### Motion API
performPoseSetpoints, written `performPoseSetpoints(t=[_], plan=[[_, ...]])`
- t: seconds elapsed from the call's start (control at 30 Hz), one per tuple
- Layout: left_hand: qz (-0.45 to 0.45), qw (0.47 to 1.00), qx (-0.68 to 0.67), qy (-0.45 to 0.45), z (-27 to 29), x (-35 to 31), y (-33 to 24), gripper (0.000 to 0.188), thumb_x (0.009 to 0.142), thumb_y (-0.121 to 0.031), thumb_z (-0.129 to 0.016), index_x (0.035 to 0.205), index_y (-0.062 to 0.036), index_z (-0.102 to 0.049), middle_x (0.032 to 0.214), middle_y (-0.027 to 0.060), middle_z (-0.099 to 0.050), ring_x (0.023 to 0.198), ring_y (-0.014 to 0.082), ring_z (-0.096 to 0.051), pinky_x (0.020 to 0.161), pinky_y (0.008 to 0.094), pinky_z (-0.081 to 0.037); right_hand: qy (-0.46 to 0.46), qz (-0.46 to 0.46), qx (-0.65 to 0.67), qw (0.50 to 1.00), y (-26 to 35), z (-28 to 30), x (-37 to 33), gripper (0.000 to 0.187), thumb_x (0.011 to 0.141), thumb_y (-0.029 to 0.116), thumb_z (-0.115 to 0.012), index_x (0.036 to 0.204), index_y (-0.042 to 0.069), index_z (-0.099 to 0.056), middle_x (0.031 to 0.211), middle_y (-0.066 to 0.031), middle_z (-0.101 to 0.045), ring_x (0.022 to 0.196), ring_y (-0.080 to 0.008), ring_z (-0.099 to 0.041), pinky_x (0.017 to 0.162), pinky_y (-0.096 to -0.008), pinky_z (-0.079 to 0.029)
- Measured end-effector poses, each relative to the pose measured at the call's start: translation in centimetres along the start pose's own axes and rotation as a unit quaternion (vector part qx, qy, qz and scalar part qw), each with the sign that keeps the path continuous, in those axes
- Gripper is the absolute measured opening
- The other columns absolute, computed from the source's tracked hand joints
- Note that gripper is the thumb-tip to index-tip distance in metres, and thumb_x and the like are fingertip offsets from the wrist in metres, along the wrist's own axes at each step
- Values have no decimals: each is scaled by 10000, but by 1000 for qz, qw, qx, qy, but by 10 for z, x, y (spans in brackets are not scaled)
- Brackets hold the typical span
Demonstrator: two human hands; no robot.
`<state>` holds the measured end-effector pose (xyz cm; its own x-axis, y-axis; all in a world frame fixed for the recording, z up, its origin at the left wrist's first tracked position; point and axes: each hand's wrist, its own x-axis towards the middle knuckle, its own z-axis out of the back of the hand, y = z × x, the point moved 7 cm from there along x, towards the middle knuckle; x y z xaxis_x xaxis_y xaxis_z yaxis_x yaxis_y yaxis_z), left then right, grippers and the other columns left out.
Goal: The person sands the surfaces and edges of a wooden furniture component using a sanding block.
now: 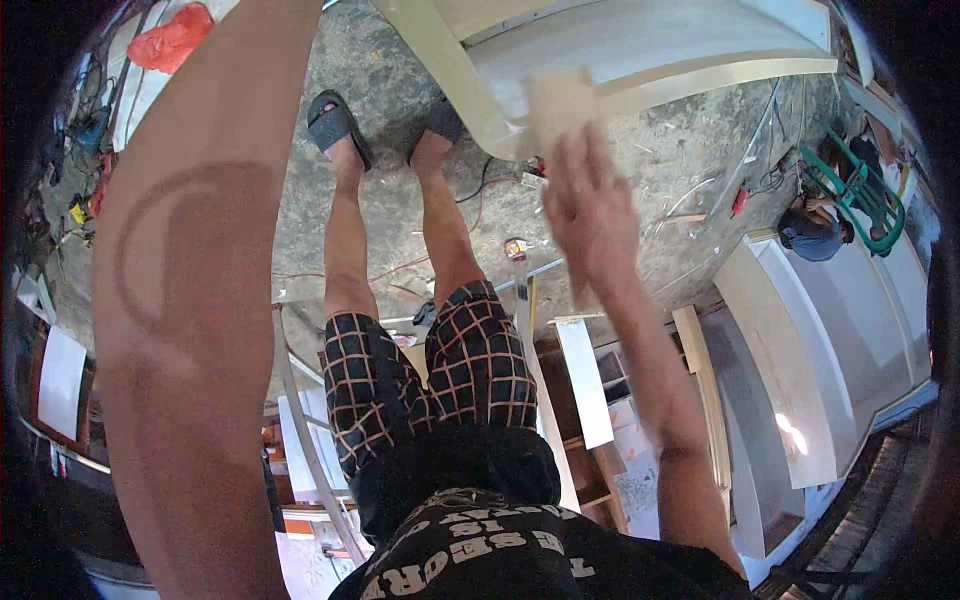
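My right hand (596, 215) is smeared by motion, with its fingers along a pale tan rectangular piece (560, 105), which looks like wood. A tan edge also shows below the palm; I cannot tell whether it belongs to the same piece. Beyond the held piece lies a cream-coloured frame (690, 80) with a pale panel inside it. Whether the piece touches the frame is unclear. My left arm (190, 330) fills the left side, very near the camera, and runs out past the top edge. The left hand is outside the picture.
Large pale curved panels (790, 370) stand at the right. Near them a person (815, 232) crouches by a green plastic chair (860, 195). Cables and scraps lie on the rough concrete floor (390, 215) around my sandals. A red plastic bag (172, 38) rests at the upper left.
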<state>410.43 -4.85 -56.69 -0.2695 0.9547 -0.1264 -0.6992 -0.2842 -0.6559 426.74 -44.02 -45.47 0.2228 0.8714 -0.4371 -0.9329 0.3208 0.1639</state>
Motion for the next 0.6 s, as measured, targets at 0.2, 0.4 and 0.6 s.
performPoseSetpoints(t=[0.2, 0.4, 0.6], plan=[[4, 1000, 9, 9, 8, -8, 0, 689, 845, -384, -699, 1229, 148, -488, 1189, 413, -636, 1181, 500, -635, 1033, 508, -499, 35, -47, -11, 998, 1, 13, 41, 643, 823, 239, -766, 1445, 181, -613, 1599, -161, -448, 996, -396, -685, 860, -436, -589], [-4, 1000, -17, 0, 8, 0, 4, 713, 847, -354, -691, 1280, 165, -462, 1217, 408, -630, 1190, 509, -627, 1043, 493, -502, -1, 13, 19, 1000, 16, -1, 17, 592, 845, 244, -745, 1421, 181, -627, 1588, -98, -471, 920, -402, -669, 777, -455, -599], [26, 999, -23, 17, 14, 1, -4, 720, 855, -355, -687, 1305, 150, -440, 1249, 406, -617, 1208, 500, -623, 1053, 495, -499, -23, 24, -13, 999, 6, -2, 12, 582, 869, 286, -736, 1429, 183, -619, 1584, -93, -475, 879, -378, -667, 774, -446, -601]])
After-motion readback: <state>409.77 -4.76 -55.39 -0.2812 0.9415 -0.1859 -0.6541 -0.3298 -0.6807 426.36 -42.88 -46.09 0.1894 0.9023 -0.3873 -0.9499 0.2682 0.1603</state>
